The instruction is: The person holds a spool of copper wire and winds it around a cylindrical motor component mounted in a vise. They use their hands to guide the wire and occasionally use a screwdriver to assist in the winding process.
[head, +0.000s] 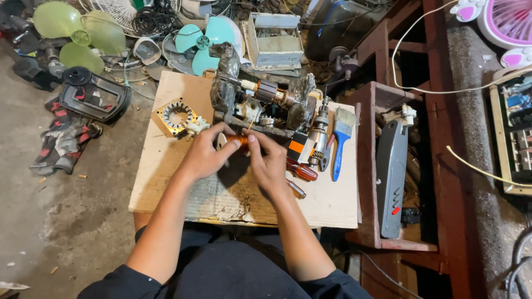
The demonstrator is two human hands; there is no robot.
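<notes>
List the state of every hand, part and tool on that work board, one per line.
left hand: pinching the copper coil
right hand: pinching the copper coil
copper coil: held between both hands
motor armature: mounted in its dirty frame
stator ring: lying flat
paintbrush: lying flat
screwdriver: lying under the right hand

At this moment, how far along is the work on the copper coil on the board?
Done: a motor core ring lies apart at the board's left, and a dirty machine stands stripped, its rotor bare. In hand: both the left hand and right hand pinch a copper coil. Left: the coil is not in the ring, and the screwdrivers and blue brush still lie out.
</notes>
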